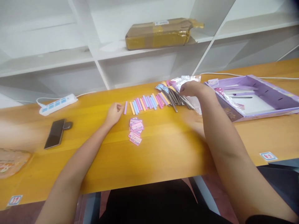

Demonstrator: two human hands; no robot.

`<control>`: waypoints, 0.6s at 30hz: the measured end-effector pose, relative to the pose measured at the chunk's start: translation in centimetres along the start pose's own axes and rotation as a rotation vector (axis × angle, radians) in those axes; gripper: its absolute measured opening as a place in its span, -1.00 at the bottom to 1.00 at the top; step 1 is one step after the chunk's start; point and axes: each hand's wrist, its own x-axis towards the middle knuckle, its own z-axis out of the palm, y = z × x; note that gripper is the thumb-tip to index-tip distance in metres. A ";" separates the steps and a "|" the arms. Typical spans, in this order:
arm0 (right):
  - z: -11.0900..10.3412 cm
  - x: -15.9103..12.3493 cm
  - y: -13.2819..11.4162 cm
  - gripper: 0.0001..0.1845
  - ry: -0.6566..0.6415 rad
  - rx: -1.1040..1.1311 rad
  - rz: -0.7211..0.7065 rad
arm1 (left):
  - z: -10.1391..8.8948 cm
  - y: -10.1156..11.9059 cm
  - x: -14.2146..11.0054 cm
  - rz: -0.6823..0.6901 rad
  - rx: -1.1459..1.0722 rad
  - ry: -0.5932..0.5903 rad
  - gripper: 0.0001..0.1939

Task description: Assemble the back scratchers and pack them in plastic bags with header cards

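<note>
My left hand rests on the table with its fingers curled in, and nothing shows in it. Just right of its fingertips lies a purple stick, apart from a row of pastel sticks. My right hand reaches over a pile of metal back scratchers with blue, pink and orange hand-shaped ends. Its fingers are bent down and pressed together; whatever they grip is hidden. Clear plastic bags lie behind and beneath this hand. Below the row is a loose stack of pink printed cards.
A purple open box with papers and a pen stands at the right. On the left are a white power strip, a phone and an orange plastic packet. A taped cardboard box sits on the shelf behind.
</note>
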 end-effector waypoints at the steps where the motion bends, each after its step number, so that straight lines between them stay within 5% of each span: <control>1: 0.3 0.3 0.2 -0.75 -0.003 -0.012 0.004 | 0.4 -0.2 -0.1 0.008 0.006 0.004 -0.87; 8: 1.0 1.3 1.4 -0.70 -0.044 -0.012 0.006 | 1.0 -0.2 -0.5 0.113 0.069 -0.027 -0.78; 18: 1.4 1.4 2.1 -0.61 0.031 0.007 0.017 | 1.0 -0.4 -0.2 0.041 0.169 -0.051 -0.88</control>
